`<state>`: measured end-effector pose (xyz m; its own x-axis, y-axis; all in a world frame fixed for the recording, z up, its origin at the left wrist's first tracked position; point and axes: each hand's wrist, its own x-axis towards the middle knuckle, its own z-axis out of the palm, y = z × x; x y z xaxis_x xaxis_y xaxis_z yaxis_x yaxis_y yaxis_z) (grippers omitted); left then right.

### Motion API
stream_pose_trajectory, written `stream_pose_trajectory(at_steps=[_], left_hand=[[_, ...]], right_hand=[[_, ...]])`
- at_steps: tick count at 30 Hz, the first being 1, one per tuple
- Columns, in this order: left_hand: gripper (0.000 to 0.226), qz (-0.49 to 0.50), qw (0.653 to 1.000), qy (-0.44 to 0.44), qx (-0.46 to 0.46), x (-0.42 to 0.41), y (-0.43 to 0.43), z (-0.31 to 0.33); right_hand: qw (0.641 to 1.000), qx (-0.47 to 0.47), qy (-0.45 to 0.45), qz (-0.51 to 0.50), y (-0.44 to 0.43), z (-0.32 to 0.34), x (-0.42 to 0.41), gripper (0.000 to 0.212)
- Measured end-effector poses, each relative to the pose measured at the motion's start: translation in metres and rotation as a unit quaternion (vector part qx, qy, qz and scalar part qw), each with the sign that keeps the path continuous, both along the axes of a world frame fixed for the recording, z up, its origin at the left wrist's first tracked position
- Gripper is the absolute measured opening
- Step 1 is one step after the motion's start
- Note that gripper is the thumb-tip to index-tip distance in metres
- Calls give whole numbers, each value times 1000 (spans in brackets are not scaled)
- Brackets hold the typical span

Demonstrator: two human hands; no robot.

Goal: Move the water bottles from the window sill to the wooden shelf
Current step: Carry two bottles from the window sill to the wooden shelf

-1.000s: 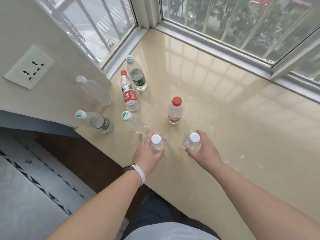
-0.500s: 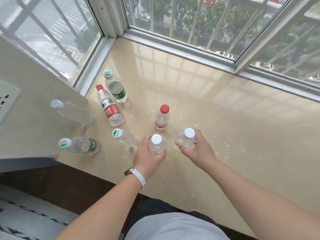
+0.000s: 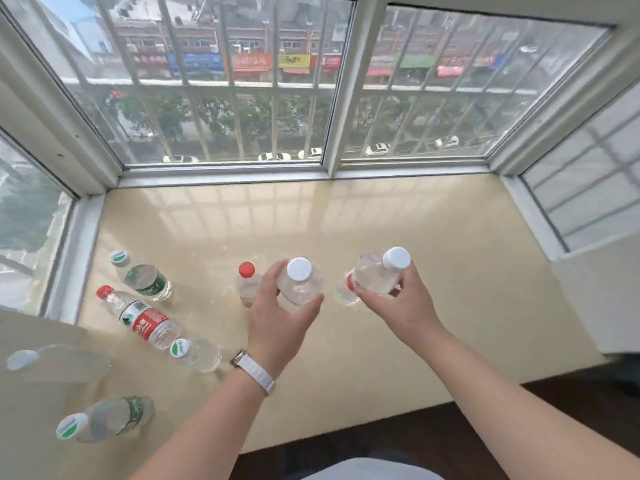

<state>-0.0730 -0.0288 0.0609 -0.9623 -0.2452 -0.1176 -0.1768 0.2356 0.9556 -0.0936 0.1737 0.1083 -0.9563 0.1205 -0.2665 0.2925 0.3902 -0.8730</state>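
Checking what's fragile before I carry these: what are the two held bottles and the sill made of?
Left-hand bottle and right-hand bottle: apparently thin clear plastic, see-through walls, matte white caps. Window sill: probably polished stone or tile, cream, glossy, mirroring the window bars.

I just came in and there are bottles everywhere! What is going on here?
A person is taking water bottles off the window sill. The left hand grips one white-capped bottle, and the right hand grips a second white-capped bottle, held tilted. Six other bottles wait on the sill, off to the left. The wooden shelf is not in view.
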Motion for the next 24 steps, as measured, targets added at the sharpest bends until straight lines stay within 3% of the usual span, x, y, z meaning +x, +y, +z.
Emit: stream_pose_trajectory(at_steps=[10, 24], left_hand=[[62, -139, 989, 42, 35, 1, 115, 45], [70, -359, 929, 87, 1, 69, 415, 102]], right_hand=[[985, -63, 98, -126, 105, 51, 58, 47], [916, -111, 205, -327, 382, 65, 205, 51]])
